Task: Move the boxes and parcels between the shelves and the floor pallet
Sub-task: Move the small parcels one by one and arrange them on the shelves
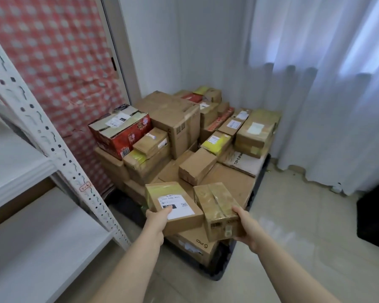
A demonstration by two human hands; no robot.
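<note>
Two small parcels are up at once, one per hand, so the step in hand looks like a carry between the pallet (224, 261) and the shelves (15, 162) on the left; which way it runs cannot be told from here. To do it well, keep each box level with the thumb on top and the fingers underneath. Move them apart a little, since their near corners look to be touching, and turn the body rather than swing the arms past the shelf post (53, 138).

The left hand (157, 219) grips the near end of the labelled box (173, 204), thumb on the white label. The right hand (246, 224) holds the taped box (217, 206) by its near right corner (glossy tape, likely slippery). Both boxes hang above the near edge of the pallet, over the PICO carton (195, 243), with the rest of the stack farther off.
</note>
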